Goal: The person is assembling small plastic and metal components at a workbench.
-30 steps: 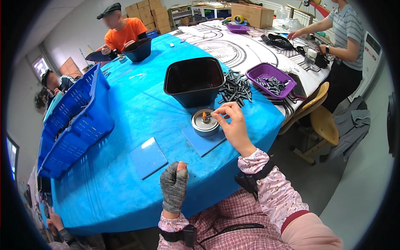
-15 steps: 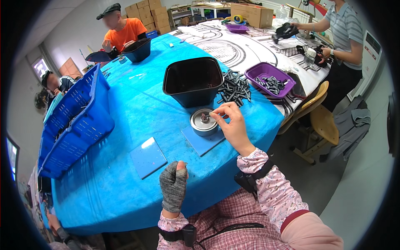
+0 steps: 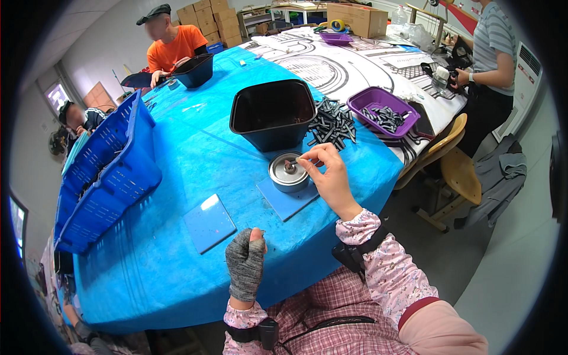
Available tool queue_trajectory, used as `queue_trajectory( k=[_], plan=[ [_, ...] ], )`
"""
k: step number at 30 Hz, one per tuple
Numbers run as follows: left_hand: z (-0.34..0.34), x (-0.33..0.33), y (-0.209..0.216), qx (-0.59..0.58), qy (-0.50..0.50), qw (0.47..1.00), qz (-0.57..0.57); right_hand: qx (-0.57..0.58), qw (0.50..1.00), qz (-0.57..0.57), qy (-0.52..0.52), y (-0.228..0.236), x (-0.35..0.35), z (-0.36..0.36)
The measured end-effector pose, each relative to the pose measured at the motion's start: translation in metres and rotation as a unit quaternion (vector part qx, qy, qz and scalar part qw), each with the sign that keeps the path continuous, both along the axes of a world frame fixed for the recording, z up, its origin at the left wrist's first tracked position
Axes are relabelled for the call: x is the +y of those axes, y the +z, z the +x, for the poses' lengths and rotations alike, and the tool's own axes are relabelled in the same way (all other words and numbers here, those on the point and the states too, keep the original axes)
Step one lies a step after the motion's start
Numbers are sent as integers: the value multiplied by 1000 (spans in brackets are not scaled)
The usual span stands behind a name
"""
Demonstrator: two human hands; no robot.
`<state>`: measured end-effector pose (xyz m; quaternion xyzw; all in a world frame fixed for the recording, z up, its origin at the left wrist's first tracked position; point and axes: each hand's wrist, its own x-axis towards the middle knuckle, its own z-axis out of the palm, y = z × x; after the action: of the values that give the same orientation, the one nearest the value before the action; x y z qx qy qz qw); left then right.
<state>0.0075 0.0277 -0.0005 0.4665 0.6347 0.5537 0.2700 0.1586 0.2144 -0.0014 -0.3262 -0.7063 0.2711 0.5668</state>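
My right hand (image 3: 331, 177) pinches a small dark strip between thumb and forefinger. The strip's tip reaches the brownish knob (image 3: 289, 167) in the middle of a round silver tin (image 3: 287, 187). That tin rests on a flat blue tile (image 3: 283, 206). In a grey fingerless glove, my left hand (image 3: 245, 263) is closed near the table's front edge, thumb up; whatever it holds is hidden. A second blue tile (image 3: 210, 223) lies to its upper left. Behind the tin stands a deep black bin (image 3: 272, 139), beside a pile of small black-and-grey strips (image 3: 335, 125).
A purple basket (image 3: 368, 120) with more strips stands right of the pile. Along the left edge is a large blue crate (image 3: 112, 195). A person in orange (image 3: 177, 44) sits across the table by another black bin (image 3: 195, 74); another person (image 3: 497, 59) stands at right, near wooden chairs (image 3: 461, 177).
My hands have hardly moved; the strip stays at the tin's knob. The person in orange has lowered a hand to the table. The standing person's raised hand has come down with the black item.
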Motion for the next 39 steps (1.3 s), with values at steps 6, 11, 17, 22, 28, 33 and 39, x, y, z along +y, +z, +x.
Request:
queue_trajectory(
  k=[6,11,17,22,28,33,39],
  plan=[
    [-3,3,-2,-8,-15,1000,11,14,1000,24,7,2,1,3],
    [3,0,6,-116,-10,992,38,70,990,120,-21,14,-29,12],
    [49,-26,53,-120,-93,960,235,232,811,-335,420,37,-162,12],
    [64,-34,61,-146,-104,972,153,281,755,-399,438,29,-182,8],
    [62,-35,54,-93,-114,977,156,277,775,-416,387,34,-187,10],
    [82,-26,66,-31,-100,972,210,309,726,-452,416,29,-178,21],
    [64,-29,61,-80,-161,980,81,326,723,-455,405,32,-180,18]
  ],
)
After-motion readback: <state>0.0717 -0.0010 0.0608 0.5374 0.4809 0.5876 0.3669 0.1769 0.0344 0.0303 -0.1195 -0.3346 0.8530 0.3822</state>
